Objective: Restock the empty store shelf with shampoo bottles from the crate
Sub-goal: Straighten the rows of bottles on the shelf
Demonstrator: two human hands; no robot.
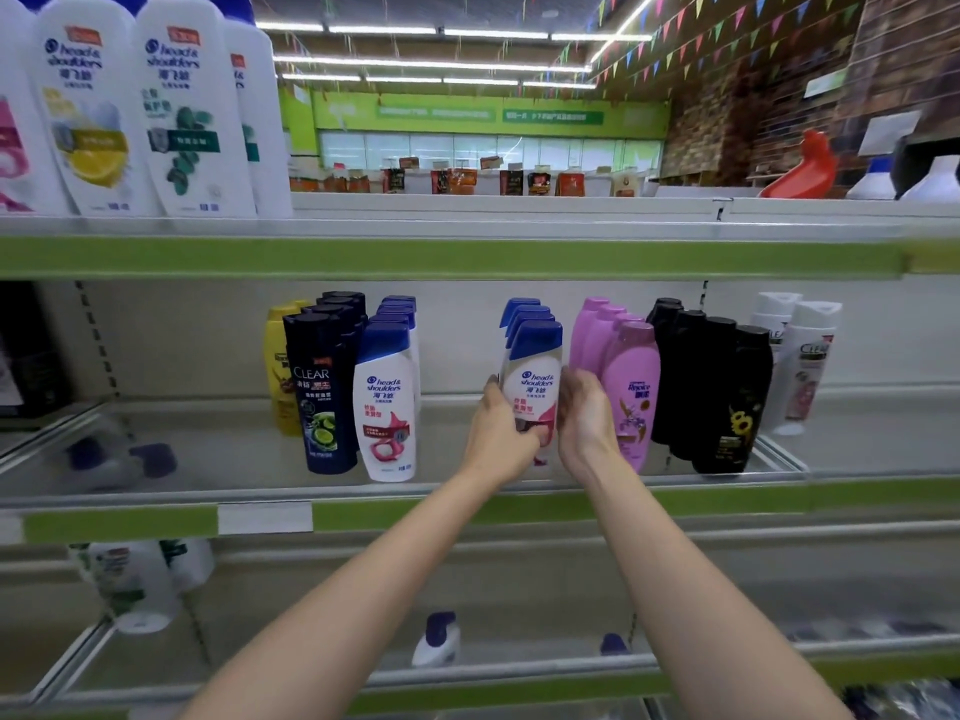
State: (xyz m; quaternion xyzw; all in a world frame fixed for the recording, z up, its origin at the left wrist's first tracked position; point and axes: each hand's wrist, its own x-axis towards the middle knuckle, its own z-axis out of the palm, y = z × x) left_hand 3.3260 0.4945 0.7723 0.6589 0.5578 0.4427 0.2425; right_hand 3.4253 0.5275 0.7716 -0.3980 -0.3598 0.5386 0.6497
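Both hands hold one white shampoo bottle (534,379) at the front of its row on the middle shelf (156,524); the left hand (501,431) wraps its left side, the right hand (584,415) cups the right; set it down upright, label toward the near edge, in line with the pink bottles (623,376) beside it; the crate is not visible.

White blue-capped shampoo bottle (535,376), upright, front of its row, middle shelf (208,449), beside pink bottles (631,392)

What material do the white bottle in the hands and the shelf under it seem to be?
White bottle: apparently glossy plastic, with soft highlights, a printed label and a blue cap. Shelf: probably painted metal; pale, smooth and slightly reflective, though this is uncertain.
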